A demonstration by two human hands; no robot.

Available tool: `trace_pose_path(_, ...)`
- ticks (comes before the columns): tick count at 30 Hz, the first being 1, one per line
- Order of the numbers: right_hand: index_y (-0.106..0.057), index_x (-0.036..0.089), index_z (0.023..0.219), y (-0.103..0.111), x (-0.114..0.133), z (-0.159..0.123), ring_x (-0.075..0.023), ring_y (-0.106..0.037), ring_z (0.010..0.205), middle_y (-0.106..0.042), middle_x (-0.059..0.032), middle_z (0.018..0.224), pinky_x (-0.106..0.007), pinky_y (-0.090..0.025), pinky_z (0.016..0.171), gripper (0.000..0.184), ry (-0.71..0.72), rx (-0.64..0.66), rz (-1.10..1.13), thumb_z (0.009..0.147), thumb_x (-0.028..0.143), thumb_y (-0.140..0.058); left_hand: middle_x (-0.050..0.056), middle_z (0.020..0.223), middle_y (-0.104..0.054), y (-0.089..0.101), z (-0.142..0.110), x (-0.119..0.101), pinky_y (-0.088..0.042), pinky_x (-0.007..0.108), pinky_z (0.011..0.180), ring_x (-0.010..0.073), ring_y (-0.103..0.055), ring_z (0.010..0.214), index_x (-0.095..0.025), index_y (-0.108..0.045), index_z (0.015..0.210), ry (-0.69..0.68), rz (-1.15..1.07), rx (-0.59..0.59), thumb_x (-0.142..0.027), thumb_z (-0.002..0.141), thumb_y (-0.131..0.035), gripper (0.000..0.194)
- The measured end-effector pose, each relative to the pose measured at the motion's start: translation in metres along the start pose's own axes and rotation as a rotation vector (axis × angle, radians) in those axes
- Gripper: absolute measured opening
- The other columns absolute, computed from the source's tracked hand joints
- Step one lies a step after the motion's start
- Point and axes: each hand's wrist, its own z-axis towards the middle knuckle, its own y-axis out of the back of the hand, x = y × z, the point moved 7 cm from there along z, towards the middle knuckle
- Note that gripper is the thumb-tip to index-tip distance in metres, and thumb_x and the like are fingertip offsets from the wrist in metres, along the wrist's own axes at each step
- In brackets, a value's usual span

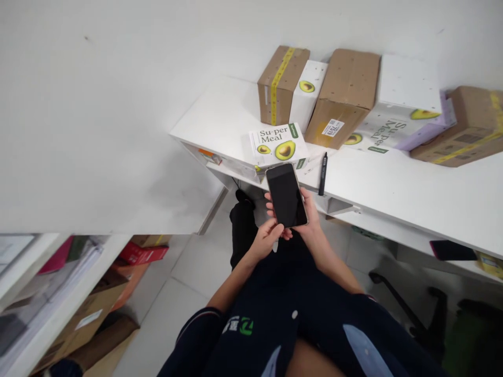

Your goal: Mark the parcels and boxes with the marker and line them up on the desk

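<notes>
A smartphone [287, 196] with a dark screen is held face up over my lap, in front of the desk. My right hand [311, 212] wraps round it from behind, its fingertips showing past the far long edge. At the phone's lower corner, my left hand [268, 238] is closed in a pinch. Just below those fingers a small white piece [275, 245] sticks out; its kind is too small to tell. Beyond the phone, a white Su-per Meal box [278, 144] with avocado pictures lies on the desk. A black marker pen [323, 174] rests near the desk's front edge.
Along the back of the white desk [396, 180] stand brown cartons [346, 84] and white avocado boxes [408, 84]. A dark flat object [452, 250] sits on the shelf below. At lower left is a shelf [88, 277] with cartons; a wheeled chair base [424, 309] stands at right.
</notes>
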Motion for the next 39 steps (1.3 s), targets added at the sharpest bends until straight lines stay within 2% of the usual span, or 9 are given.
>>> trace_pose_path(6,-0.055,0.005,0.135,-0.006,-0.007,0.012,-0.0250,-0.077,0.097,-0.075,-0.0212,0.120,-0.043,-0.065,0.086,0.072,-0.077,0.017,0.055,0.099,0.052,-0.015,0.008,0.083,-0.075,0.008,-0.009,-0.003,-0.060,0.031,0.071,0.0180,-0.072,0.074,-0.014,-0.066,0.098,-0.045,0.052,-0.048,-0.058,0.088,-0.070,0.045)
trace_pose_path(12,-0.056,0.010,0.131,0.002,0.000,0.012,-0.0291,-0.076,0.102,-0.075,-0.0196,0.121,-0.051,-0.065,0.086,0.064,-0.041,0.066,0.040,0.092,0.051,-0.027,0.010,0.087,-0.077,0.006,-0.008,-0.012,-0.061,0.034,0.076,0.0194,-0.073,0.077,-0.014,-0.065,0.095,-0.093,0.178,-0.025,-0.056,0.093,-0.064,0.042)
trace_pose_path(18,-0.058,0.011,0.125,-0.006,0.006,0.017,-0.0328,-0.075,0.104,-0.077,-0.0193,0.116,-0.056,-0.064,0.083,0.062,-0.044,0.140,0.006,0.085,0.051,-0.033,0.011,0.088,-0.078,0.006,-0.002,-0.008,-0.061,0.035,0.076,0.0201,-0.075,0.078,-0.014,-0.064,0.099,-0.113,0.115,-0.023,-0.059,0.093,-0.062,0.045)
trace_pose_path(26,-0.059,0.007,0.123,-0.014,0.007,0.028,-0.0297,-0.078,0.092,-0.078,-0.0205,0.110,-0.048,-0.066,0.076,0.063,-0.015,0.203,0.017,0.087,0.050,-0.030,0.014,0.097,-0.079,0.009,-0.001,-0.006,-0.061,0.038,0.076,0.0238,-0.077,0.082,-0.016,-0.061,0.101,-0.125,0.111,-0.051,-0.064,0.093,-0.059,0.049)
trace_pose_path(33,-0.058,0.010,0.126,-0.027,0.006,0.021,-0.0291,-0.077,0.095,-0.078,-0.0191,0.111,-0.045,-0.065,0.073,0.066,-0.066,0.142,0.003,0.093,0.055,-0.024,0.014,0.100,-0.080,0.007,-0.002,-0.015,-0.062,0.040,0.078,0.0244,-0.077,0.085,-0.015,-0.063,0.107,-0.158,0.139,-0.067,-0.064,0.093,-0.059,0.050)
trace_pose_path(39,-0.054,0.008,0.134,-0.029,0.006,0.019,-0.0273,-0.076,0.092,-0.076,-0.0205,0.117,-0.043,-0.064,0.077,0.077,-0.106,0.100,-0.010,0.093,0.062,-0.019,0.013,0.099,-0.079,0.005,0.001,-0.016,-0.062,0.039,0.077,0.0235,-0.077,0.083,-0.015,-0.064,0.108,-0.184,0.109,-0.063,-0.061,0.094,-0.059,0.048)
